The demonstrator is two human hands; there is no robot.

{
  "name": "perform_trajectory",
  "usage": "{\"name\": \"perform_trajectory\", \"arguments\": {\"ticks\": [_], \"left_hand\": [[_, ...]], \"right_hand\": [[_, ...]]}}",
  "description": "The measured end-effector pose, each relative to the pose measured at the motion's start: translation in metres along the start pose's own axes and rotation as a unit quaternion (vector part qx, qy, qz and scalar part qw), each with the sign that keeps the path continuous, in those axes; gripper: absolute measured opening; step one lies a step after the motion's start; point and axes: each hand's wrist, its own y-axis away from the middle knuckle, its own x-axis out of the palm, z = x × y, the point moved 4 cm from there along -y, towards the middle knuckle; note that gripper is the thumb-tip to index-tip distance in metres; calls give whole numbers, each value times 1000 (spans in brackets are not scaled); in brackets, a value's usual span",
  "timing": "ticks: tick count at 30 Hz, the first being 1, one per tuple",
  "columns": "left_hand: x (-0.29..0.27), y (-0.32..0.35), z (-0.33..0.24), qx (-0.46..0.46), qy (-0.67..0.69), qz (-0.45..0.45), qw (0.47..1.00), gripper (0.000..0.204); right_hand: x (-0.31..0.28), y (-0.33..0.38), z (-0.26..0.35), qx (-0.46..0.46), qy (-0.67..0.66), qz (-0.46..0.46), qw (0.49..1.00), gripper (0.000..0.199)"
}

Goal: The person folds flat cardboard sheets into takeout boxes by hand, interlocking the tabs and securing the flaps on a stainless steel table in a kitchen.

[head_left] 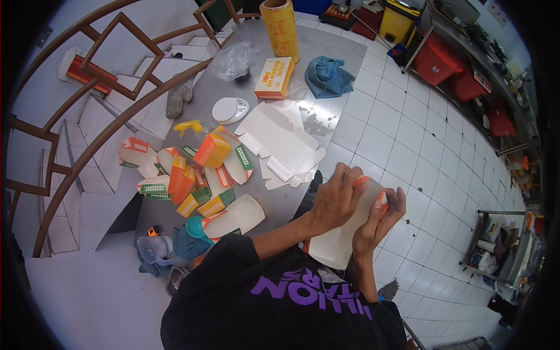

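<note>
Over my lap, off the table's right edge, both hands are closed on a paper food tray [335, 242]. Its inside is white, with orange showing at the far corners. My left hand [337, 198] pinches the far left corner, while my right hand [380, 220] grips the far right side, thumb and fingers around the wall. To the left, a cluster of folded paper trays [238, 158] in orange, green and yellow lies on the steel table [201, 116]. Flat white carton blanks [271, 134] lie stacked nearer my left hand.
Farther back are a kitchen scale [229, 109], a yellow-and-white box [273, 77], a yellow film roll [280, 35], a clear plastic bag [236, 61] and a blue cloth [328, 76]. A turquoise scoop [198, 229] lies near left. Metal shelving [496, 239] stands right.
</note>
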Motion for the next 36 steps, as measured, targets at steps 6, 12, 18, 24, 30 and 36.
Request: {"name": "perform_trajectory", "arguments": {"ticks": [6,12,18,24,30,36], "left_hand": [[-18,-6,19,45,-17,-108,993,32],[-29,-3,31,76,-40,-195,977,23],[-29,-6,30,71,-17,-218,973,23],[-29,-12,28,17,-78,-164,983,31],[-42,-4,-9,41,-71,-164,983,35],[-6,3,9,-193,337,-8,922,22]], "right_hand": [[-2,5,-4,59,-109,57,991,38],[-5,7,-6,136,-126,121,975,17],[-7,7,-6,91,-161,129,974,14],[-13,-4,-11,115,-126,83,982,13],[-25,-14,-11,75,-45,-31,996,13],[-19,-7,-13,124,-105,-14,987,11]]}}
